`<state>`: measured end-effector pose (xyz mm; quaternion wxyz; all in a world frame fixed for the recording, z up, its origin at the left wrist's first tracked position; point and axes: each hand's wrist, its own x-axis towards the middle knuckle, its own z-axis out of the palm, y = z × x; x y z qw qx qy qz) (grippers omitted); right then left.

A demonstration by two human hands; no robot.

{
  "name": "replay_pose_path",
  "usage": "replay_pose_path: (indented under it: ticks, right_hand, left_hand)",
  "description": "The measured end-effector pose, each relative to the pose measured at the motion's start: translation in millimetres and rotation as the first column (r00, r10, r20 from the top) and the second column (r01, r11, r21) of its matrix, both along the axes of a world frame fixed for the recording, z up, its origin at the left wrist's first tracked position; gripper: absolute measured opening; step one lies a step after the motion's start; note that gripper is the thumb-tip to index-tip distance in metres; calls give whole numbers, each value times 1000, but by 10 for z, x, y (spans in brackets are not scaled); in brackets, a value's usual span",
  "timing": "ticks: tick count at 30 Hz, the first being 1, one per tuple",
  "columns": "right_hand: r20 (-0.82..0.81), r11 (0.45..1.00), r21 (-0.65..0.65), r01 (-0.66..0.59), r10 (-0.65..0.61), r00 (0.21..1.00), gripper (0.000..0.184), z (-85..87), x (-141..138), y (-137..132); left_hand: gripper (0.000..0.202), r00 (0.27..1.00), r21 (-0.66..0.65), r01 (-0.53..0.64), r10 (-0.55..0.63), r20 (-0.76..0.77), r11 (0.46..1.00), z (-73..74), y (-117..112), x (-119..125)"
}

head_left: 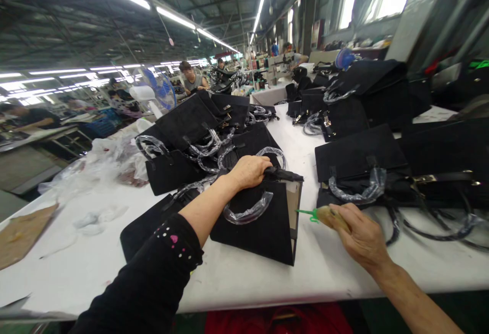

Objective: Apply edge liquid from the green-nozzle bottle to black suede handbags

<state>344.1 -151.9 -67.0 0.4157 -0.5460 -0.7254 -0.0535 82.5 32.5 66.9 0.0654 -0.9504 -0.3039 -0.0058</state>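
A black handbag [255, 222] stands on the white table in front of me, its wrapped loop handle [250, 211] hanging on the near side. My left hand [250, 169] is closed on the bag's top edge, fingers curled over the far side and partly hidden. The bag's right end shows a beige panel [293, 204] between black edges. In my right hand [359, 232] is a yellowish squeeze bottle [331, 218] with a thin green nozzle [307, 214]. The nozzle points left at the beige panel; whether its tip touches is unclear.
More black bags with plastic-wrapped handles lie behind, at left [168, 171] and at right [359, 158]. Crumpled clear plastic [114, 163] and a brown board [25, 234] are on the table's left. A blue fan [164, 89] stands beyond; people sit further back.
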Motion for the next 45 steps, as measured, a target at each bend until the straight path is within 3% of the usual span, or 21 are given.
replay_pose_path:
  ticks: [3,8,12,26,30,34,38,45]
  right_hand:
    - [30,998,-40,-45,46,998,18,36,-3,-6]
    - [16,1000,-1,-4,4,1000,21,57,13,4]
    - [56,997,-49,-60,63,996,19,50,9,-9]
    - [0,995,-92,-32,32,999,22,-4,-69,-142]
    - [-57,974,-209,-85,75,996,21,-29,-56,-146]
    - [-103,973,-225,-56,34,994,22,-37,-36,-134]
    - [-137,938,-340,-66,20,990,30,2,-58,-145]
    - [-190,924,-381,-43,-33,981,33,7,-88,-200]
  left_hand:
    - [20,1000,2,0,0,0,1000,-9,-4,-2]
    - [19,1000,7,-7,7,1,1000,2,-36,2]
    - [21,1000,10,-7,7,-1,1000,3,-56,-1]
    - [17,1000,71,-23,23,2,997,-17,-125,-41]
    - [17,1000,94,-26,26,0,995,-37,-140,-56]
    - [17,999,112,-36,37,-7,993,-23,-174,-54]
    - [17,999,122,-42,44,-19,992,-6,-227,-47]
    - [19,998,139,-41,47,-41,989,31,-350,-59]
